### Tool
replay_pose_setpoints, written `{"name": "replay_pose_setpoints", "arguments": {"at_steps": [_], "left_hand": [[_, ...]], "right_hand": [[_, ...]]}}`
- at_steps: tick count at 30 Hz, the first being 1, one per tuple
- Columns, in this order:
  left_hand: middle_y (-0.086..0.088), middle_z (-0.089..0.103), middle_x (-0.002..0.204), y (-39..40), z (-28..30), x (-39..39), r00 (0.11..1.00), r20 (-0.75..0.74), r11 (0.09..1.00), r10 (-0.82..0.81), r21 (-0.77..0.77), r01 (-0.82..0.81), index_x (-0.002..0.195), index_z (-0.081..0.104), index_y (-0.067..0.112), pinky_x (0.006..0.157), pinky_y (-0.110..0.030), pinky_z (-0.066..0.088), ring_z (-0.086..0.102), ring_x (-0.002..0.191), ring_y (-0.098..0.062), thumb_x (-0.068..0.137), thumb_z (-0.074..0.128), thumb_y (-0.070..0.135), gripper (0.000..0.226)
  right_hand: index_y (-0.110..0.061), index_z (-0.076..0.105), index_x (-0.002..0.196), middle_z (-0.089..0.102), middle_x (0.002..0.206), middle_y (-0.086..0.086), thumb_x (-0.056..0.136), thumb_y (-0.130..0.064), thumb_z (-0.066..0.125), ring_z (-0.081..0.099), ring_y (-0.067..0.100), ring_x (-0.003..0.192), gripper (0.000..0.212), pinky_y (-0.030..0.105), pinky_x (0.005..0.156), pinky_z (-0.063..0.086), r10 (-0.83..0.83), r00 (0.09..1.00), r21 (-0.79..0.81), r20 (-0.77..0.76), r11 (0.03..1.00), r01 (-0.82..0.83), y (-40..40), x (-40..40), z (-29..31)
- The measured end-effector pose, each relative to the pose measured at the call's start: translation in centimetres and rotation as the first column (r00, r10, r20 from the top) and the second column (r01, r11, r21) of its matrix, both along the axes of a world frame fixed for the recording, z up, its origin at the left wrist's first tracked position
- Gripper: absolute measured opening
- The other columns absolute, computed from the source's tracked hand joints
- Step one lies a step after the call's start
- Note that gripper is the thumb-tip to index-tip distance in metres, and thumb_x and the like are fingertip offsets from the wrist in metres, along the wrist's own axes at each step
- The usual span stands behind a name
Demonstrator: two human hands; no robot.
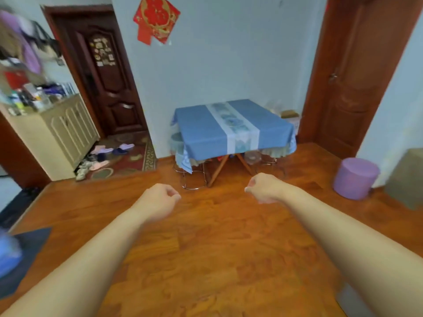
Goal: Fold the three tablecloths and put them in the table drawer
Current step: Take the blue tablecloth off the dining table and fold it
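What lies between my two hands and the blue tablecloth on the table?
In the head view, only bare wooden floor separates the left hand and right hand from the blue tablecloth. Both hands hold nothing.

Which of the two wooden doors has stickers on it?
The darker door at the left, behind the shoe-strewn rug, carries stickers on its upper panel. The reddish door at the right is bare.
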State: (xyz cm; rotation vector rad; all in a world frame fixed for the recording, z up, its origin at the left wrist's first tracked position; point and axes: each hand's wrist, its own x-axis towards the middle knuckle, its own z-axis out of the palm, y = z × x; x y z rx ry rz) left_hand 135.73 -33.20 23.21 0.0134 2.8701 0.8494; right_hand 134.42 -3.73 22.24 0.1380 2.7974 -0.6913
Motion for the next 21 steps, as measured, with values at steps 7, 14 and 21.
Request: {"name": "replay_pose_setpoints", "arguments": {"at_steps": [7, 14, 21], "left_hand": [[0.009, 0.072, 0.100, -4.3, 0.9, -15.7, 0.985, 0.010, 0.977, 0.174, 0.120, -0.174, 0.100, 0.071, 0.028, 0.075, -0.029, 0.048, 0.069, 0.093, -0.013, 0.103, 0.055, 0.032, 0.016], [0.005, 0.075, 0.096, -6.2, -0.6, -30.8, 0.961, 0.108, 0.942, 0.254, 0.199, -0.271, 0.096, 0.071, 0.026, 0.074, -0.030, 0.052, 0.072, 0.088, -0.016, 0.103, 0.055, 0.034, 0.020], [0.003, 0.075, 0.096, -4.6, -0.6, -51.2, 0.983, 0.022, 0.944, 0.183, 0.275, -0.182, 0.092, 0.071, 0.026, 0.078, -0.032, 0.054, 0.072, 0.089, -0.017, 0.101, 0.055, 0.030, 0.019]], "right_hand": [[-0.009, 0.068, 0.116, 0.072, 0.099, 0.007, 0.101, -0.027, 0.055, 0.071, 0.022, 0.089, 0.027, 0.037, 0.084, 0.060, -0.025, 0.999, -0.181, 0.032, 0.983, 0.031, -2.1, -19.9, 0.8], [-0.004, 0.067, 0.110, 0.074, 0.098, 0.015, 0.100, -0.021, 0.052, 0.072, 0.031, 0.088, 0.025, 0.040, 0.083, 0.058, 0.023, 0.998, -0.207, 0.064, 0.978, -0.009, -5.6, -37.4, 1.1], [-0.005, 0.067, 0.102, 0.067, 0.093, 0.017, 0.095, -0.018, 0.056, 0.062, 0.029, 0.078, 0.018, 0.043, 0.080, 0.057, -0.078, 0.997, -0.232, 0.023, 0.969, 0.081, -6.0, -54.6, -0.1]]}}
